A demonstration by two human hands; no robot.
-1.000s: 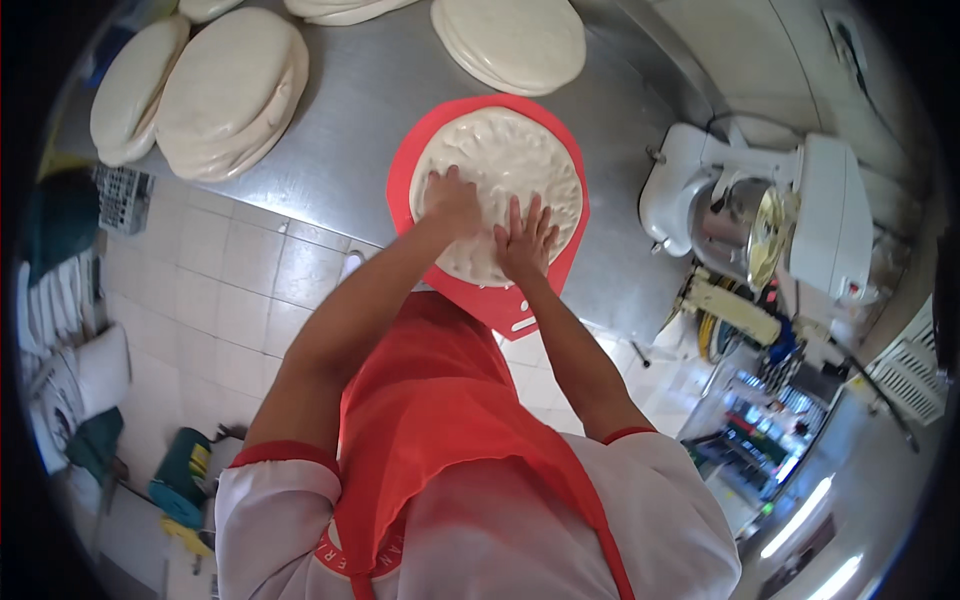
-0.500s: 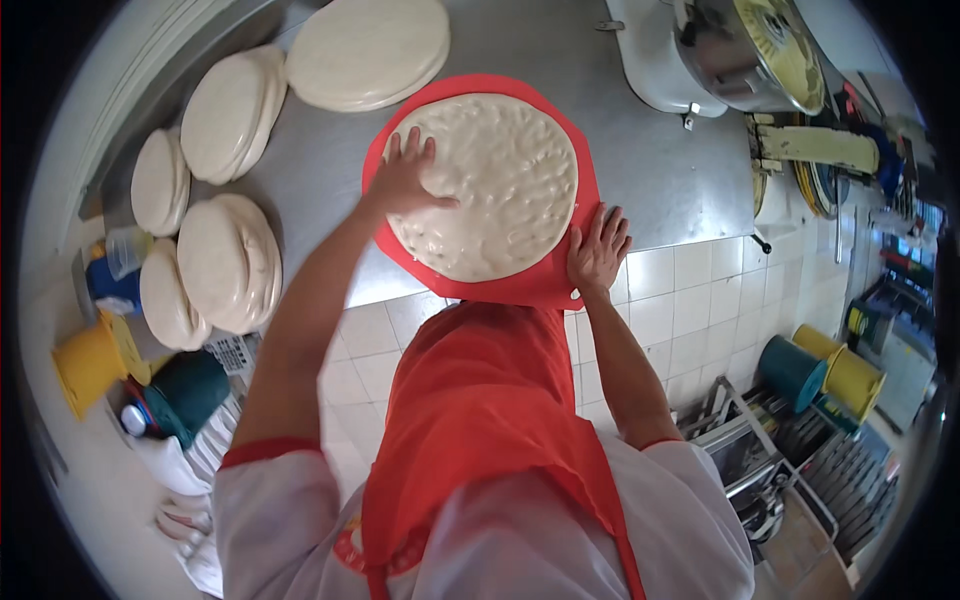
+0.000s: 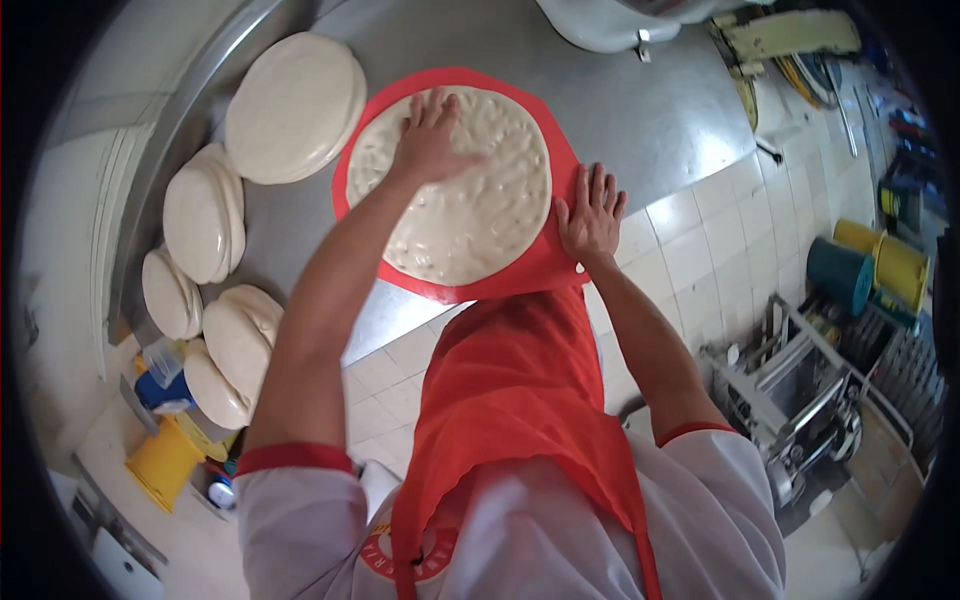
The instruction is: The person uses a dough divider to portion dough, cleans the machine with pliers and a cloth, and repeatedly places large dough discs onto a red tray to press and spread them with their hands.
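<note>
A round, flat sheet of pale dough (image 3: 470, 200) with a dimpled surface lies on a red mat (image 3: 552, 262) at the front edge of the steel table. My left hand (image 3: 432, 142) rests on the upper left part of the dough, fingers apart, its thumb side slightly blurred. On the mat's right side, just off the dough, my right hand (image 3: 591, 215) lies flat with its fingers stretched out. Neither hand grips anything. Dimples cover much of the dough, while its lower left part looks smoother.
Stacked pale dough rounds (image 3: 292, 110) line the left of the steel table (image 3: 480, 38). A white machine (image 3: 605, 22) stands at the back right. Low on the left is a yellow bucket (image 3: 160, 465). Green (image 3: 838, 275) and yellow (image 3: 902, 270) bins and a metal-framed machine (image 3: 800, 390) are at right.
My left hand has shifted up and a little inward across the dough. My right hand stays on the mat's right side. The whole view has turned and shifted.
</note>
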